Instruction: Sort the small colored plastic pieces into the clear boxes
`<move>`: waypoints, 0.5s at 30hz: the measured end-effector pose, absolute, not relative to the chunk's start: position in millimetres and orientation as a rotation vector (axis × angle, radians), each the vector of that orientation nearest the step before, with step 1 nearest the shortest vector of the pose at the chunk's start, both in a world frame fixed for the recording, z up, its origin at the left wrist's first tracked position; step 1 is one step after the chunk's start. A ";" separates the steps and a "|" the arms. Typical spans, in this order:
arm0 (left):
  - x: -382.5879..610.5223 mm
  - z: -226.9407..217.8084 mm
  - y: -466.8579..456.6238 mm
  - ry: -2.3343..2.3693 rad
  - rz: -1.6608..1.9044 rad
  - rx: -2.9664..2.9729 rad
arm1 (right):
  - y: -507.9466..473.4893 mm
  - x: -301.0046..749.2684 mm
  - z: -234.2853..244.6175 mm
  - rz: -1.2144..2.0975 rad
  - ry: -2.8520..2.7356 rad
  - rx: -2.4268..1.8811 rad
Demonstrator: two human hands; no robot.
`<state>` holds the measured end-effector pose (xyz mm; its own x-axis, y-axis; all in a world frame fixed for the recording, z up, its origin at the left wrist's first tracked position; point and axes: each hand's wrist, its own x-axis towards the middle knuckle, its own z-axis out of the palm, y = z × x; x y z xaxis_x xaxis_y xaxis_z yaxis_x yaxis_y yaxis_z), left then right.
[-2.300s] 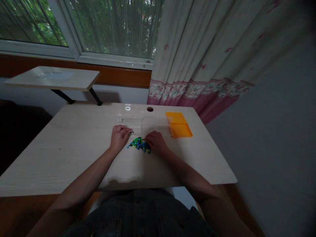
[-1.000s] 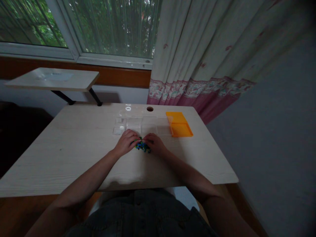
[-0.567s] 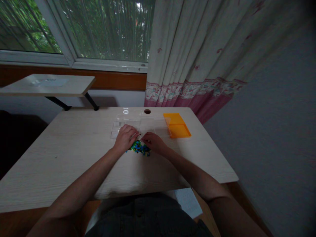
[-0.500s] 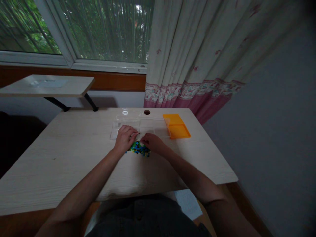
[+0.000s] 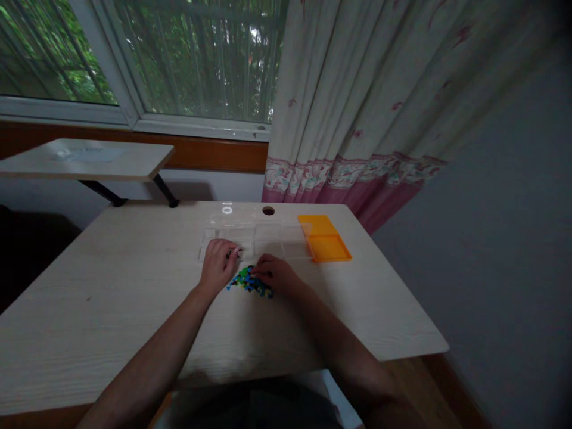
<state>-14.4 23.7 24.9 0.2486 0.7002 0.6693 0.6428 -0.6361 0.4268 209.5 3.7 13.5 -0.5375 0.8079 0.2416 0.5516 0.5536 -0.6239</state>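
Note:
A heap of small blue, green, yellow and black plastic pieces (image 5: pixel 248 280) lies on the table between my hands. My left hand (image 5: pixel 218 263) is curled at the heap's left, over the front edge of a clear compartment box (image 5: pixel 268 233). Small dark pieces (image 5: pixel 233 253) show at its thumb and fingertips. From the right, my right hand (image 5: pixel 277 274) reaches down with bent fingers, the tips touching the top of the heap. Whatever those fingertips pinch is too small to make out.
An orange tray (image 5: pixel 329 247) lies right of the clear box, touching or overlapping its end. Behind the box is a round cable hole (image 5: pixel 269 211) in the table (image 5: pixel 147 268). A raised shelf (image 5: pixel 111 158) stands at the back left, with a curtain (image 5: pixel 330 131) behind the table.
My left hand has moved left, away from my right hand, to the clear box's front edge. My right hand has lowered its fingers onto the heap. The camera view has shifted slightly.

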 end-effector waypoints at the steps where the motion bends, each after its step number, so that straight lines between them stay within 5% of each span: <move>1: -14.7 24.2 23.9 1.317 1.362 2.427 | 3.2 209.1 12.4 0.671 -2.275 -1.088; 15: -12.6 17.6 25.4 1.312 1.397 2.439 | 10.3 214.5 1.0 0.703 -2.272 -1.115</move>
<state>-12.6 25.4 17.6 0.2366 0.6829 0.6911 0.6470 -0.6414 0.4123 214.5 10.3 1.0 -0.5331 0.8186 0.2137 0.5551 0.5291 -0.6419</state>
